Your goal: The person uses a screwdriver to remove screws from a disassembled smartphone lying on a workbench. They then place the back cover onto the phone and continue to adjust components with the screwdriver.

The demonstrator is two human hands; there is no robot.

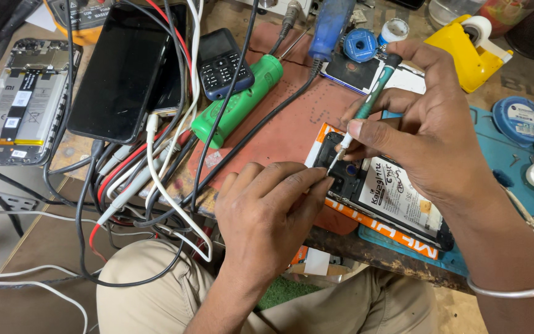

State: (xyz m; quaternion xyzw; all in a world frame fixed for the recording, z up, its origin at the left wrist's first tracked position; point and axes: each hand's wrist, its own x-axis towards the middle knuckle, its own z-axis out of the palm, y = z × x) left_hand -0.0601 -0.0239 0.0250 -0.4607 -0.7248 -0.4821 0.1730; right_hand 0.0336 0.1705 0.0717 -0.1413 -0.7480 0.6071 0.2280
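An opened phone (pixel 397 204) with its back cover off lies tilted at the front edge of the workbench, its battery with a white label showing. My right hand (pixel 428 130) grips a teal precision screwdriver (pixel 372 99) with the tip down on the phone's upper left corner near the camera area. Just to the left, my left hand (pixel 267 210) rests its fingertips against that same corner of the phone, holding it steady beside the screwdriver tip.
A red mat (pixel 279 130) covers the bench middle. On it lie a green tool (pixel 236 105), a keypad phone (pixel 224 62), a black smartphone (pixel 122 71) and tangled cables (pixel 149 173). An opened phone (pixel 23 105) sits far left; a yellow tape dispenser (pixel 465 52) far right.
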